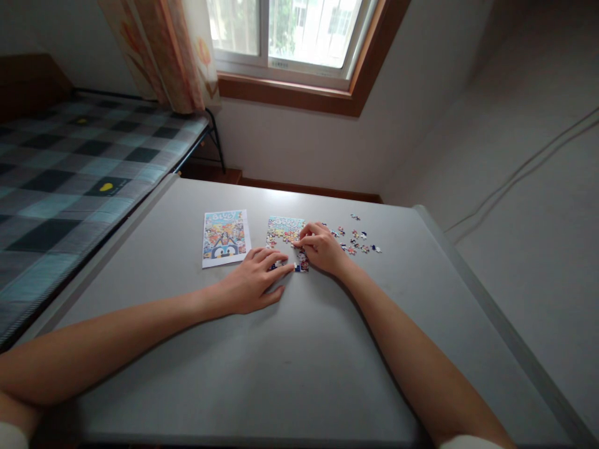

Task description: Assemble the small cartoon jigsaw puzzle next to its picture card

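A partly assembled colourful jigsaw puzzle (284,231) lies on the grey table (299,349). My left hand (253,284) rests flat beside the puzzle's lower left edge, fingers stretched out and touching its bottom pieces. My right hand (322,247) sits curled on the puzzle's right side, fingertips pinched over a piece at its edge. Several loose puzzle pieces (358,240) are scattered just to the right of that hand. A printed reference picture (225,237) with a cartoon design lies to the left of the puzzle.
A bed with a checked mattress (65,181) stands along the table's left side. A curtain (163,50) and a window (290,31) are behind. The wall rises close to the table's right edge (468,274).
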Demonstrator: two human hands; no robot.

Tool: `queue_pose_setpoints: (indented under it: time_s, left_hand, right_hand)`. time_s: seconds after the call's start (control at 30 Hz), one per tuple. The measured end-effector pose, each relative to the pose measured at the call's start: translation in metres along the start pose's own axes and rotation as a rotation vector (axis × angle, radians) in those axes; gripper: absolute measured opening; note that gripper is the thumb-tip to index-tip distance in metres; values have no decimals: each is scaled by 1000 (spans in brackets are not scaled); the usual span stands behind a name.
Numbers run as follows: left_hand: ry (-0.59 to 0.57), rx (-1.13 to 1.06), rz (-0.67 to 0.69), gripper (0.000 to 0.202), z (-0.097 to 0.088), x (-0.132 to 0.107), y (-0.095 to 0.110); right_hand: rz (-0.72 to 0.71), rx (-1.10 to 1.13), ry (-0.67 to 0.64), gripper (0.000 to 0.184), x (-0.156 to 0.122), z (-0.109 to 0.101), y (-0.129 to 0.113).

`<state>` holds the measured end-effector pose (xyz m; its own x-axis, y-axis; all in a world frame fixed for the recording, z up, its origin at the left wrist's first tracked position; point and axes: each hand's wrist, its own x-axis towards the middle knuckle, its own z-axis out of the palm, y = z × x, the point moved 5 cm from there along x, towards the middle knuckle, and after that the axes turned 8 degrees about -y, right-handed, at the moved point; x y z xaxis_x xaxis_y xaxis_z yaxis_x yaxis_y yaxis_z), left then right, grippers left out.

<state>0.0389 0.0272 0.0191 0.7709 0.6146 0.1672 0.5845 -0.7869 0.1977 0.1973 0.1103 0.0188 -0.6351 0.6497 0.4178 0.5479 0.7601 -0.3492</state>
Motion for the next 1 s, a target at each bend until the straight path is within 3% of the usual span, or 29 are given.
queue_pose_setpoints:
  time_s: [0.23, 0.47, 1.0]
  left_hand:
    - [-6, 1, 6, 43, 0, 0, 0]
    - [0, 0, 5, 44, 1, -1, -1]
    - [8, -5, 8, 45, 0, 0, 0]
  right_hand:
    - [14, 57, 26, 27, -1, 3, 7]
    - [89, 130, 247, 37, -6, -7, 14]
    - [51, 77, 117, 36, -4, -1, 7]
